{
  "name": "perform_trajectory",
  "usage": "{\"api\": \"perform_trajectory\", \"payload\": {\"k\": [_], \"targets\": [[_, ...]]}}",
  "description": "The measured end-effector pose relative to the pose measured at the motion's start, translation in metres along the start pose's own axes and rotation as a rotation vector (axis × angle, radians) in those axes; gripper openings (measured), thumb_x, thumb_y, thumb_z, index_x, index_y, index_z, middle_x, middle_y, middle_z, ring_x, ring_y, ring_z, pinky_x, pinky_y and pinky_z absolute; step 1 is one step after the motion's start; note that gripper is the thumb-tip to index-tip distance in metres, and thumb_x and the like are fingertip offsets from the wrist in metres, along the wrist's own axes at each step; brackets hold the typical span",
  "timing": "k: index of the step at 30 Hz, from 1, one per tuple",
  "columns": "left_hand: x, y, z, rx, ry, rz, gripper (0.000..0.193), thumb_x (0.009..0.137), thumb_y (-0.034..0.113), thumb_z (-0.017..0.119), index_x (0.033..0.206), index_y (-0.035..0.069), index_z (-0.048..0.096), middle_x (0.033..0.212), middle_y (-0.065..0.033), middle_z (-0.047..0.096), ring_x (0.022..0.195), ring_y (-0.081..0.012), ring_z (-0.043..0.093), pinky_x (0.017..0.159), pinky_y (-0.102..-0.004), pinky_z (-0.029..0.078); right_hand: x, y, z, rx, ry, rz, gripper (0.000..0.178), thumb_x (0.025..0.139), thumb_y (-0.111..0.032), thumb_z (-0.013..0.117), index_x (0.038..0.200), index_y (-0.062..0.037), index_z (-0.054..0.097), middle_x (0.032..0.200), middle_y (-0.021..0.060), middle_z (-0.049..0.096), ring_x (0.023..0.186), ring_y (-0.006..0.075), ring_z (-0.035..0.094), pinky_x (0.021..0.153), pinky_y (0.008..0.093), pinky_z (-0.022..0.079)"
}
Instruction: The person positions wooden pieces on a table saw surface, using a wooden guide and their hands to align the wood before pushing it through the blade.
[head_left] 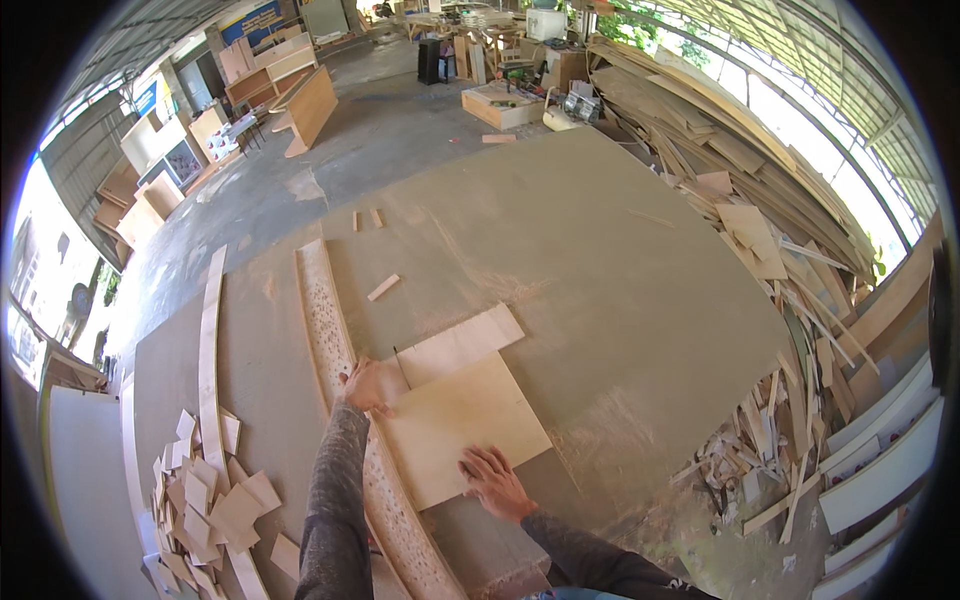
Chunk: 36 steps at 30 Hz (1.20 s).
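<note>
A pale square plywood panel point(455, 420) lies flat on a large worktable. My right hand point(497, 484) rests on the panel's near right part, fingers stretched out. At the panel's far left corner, my left hand point(368, 388) presses down with its fingers apart, beside a long speckled wooden strip point(325, 300). The strip runs along the panel's left edge and passes partly under my left forearm. Just beyond the panel lies a narrower rectangular wooden piece point(470, 340), touching or overlapped by its far edge. A short dark line crosses that piece near my left hand.
Small cut wooden pieces point(215, 500) are heaped at the left beside a long thin strip point(210, 350). A small offcut point(384, 287) lies farther out on the worktable point(640, 280). Stacked boards point(740, 150) and scrap wood point(760, 420) crowd the right side.
</note>
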<state>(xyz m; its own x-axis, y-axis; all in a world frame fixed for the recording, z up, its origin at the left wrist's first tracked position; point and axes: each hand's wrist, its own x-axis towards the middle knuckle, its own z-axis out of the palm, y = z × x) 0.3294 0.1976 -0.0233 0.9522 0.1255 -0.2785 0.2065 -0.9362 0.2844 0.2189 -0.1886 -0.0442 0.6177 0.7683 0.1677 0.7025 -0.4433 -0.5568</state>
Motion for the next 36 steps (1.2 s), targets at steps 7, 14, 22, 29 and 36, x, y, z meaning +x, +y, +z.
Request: {"api": "perform_trajectory", "payload": {"k": [7, 14, 22, 29, 36], "targets": [[-0.039, 0.007, 0.01, -0.101, 0.029, 0.072, 0.127, 0.031, 0.037, 0.101, 0.141, 0.005, 0.047, 0.139, -0.0178, 0.048, 0.139, -0.0413, 0.04, 0.108, -0.0686, 0.03, -0.032, -0.011, 0.002, -0.027, -0.025, -0.011, 0.06, 0.09, -0.027, 0.071, 0.144, -0.007, 0.055, 0.159, 0.011, 0.039, 0.152, 0.0278, 0.029, 0.125, 0.0536, 0.019], [-0.126, 0.061, 0.041, -0.102, 0.014, 0.039, 0.124, 0.031, 0.034, 0.1, 0.14, 0.007, 0.049, 0.137, -0.0127, 0.047, 0.136, -0.0369, 0.042, 0.103, -0.065, 0.033, -0.129, -0.04, -0.003, -0.095, -0.08, 0.027, 0.058, 0.09, -0.025, 0.068, 0.144, -0.0077, 0.055, 0.158, 0.0098, 0.04, 0.151, 0.0268, 0.031, 0.124, 0.0526, 0.02], [-0.167, 0.074, 0.042, -0.249, 0.281, -0.041, 0.05, 0.074, 0.011, 0.079, 0.121, 0.004, 0.065, 0.114, -0.0096, 0.059, 0.113, -0.0318, 0.056, 0.097, -0.0488, 0.041, -0.14, -0.053, -0.04, -0.062, -0.223, -0.082, 0.048, 0.094, -0.035, 0.066, 0.133, -0.0085, 0.061, 0.147, 0.0109, 0.051, 0.142, 0.0251, 0.043, 0.117, 0.0528, 0.026], [-0.245, -0.003, 0.019, -0.724, 0.848, -0.332, 0.019, 0.095, 0.01, 0.068, 0.113, 0.005, 0.069, 0.092, -0.0028, 0.059, 0.089, -0.0175, 0.059, 0.079, -0.0334, 0.049, -0.045, 0.043, -0.052, -0.024, 0.01, -0.171, 0.03, 0.094, -0.034, 0.068, 0.111, -0.0093, 0.071, 0.126, 0.011, 0.066, 0.12, 0.0287, 0.058, 0.106, 0.0524, 0.038], [-0.365, -0.066, 0.04, -0.997, 1.463, -0.921, 0.045, 0.093, 0.018, 0.072, 0.128, -0.007, 0.057, 0.11, -0.0098, 0.064, 0.1, -0.02, 0.061, 0.089, -0.0332, 0.048, 0.099, 0.122, -0.085, -0.069, 0.328, 0.032, 0.028, 0.087, -0.01, 0.067, 0.114, -0.004, 0.068, 0.122, 0.0126, 0.066, 0.112, 0.0302, 0.061, 0.097, 0.0478, 0.043]]}}
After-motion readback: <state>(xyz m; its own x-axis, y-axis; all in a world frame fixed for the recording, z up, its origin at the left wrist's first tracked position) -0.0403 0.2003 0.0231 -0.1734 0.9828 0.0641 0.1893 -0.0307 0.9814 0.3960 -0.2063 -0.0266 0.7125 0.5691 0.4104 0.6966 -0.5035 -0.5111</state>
